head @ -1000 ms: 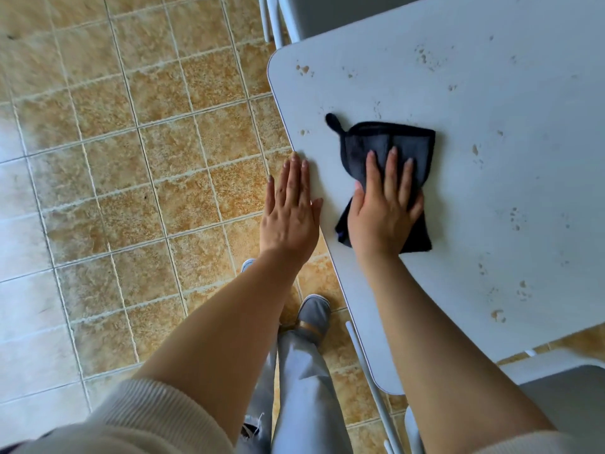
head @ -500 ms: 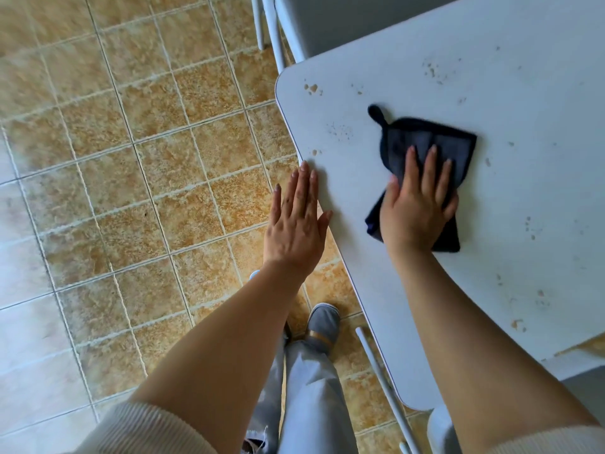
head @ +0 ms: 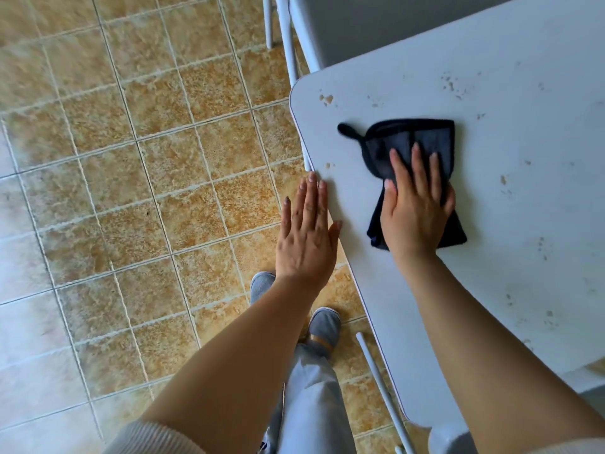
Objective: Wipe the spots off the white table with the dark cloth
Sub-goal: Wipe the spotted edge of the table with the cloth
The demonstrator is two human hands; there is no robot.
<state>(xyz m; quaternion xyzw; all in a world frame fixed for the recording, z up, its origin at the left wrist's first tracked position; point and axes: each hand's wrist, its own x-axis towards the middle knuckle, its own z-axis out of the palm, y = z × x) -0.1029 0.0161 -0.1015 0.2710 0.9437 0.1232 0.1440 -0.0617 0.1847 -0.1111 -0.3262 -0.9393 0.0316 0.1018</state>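
The white table (head: 523,231) fills the right side, with its rounded corner at the upper middle. A dark cloth (head: 409,139) with a small loop at its left corner lies flat near the table's left edge. My right hand (head: 415,211) presses down on the cloth's near half with fingers spread. Brown spots (head: 326,99) sit near the corner, just beyond the cloth, and more spots (head: 450,85) lie farther right. Another spot (head: 503,180) is to the cloth's right. My left hand (head: 306,237) rests flat against the table's left edge and holds nothing.
A grey chair (head: 360,24) with white legs stands beyond the table's corner. Part of another seat (head: 448,437) shows at the bottom right under the table edge. Tan tiled floor (head: 147,191) spreads to the left. My feet in grey slippers (head: 324,326) stand beside the table.
My right hand slid the cloth to the right across the table, then back left toward the corner spots. My left hand stayed at the table edge. The view shifted slightly.
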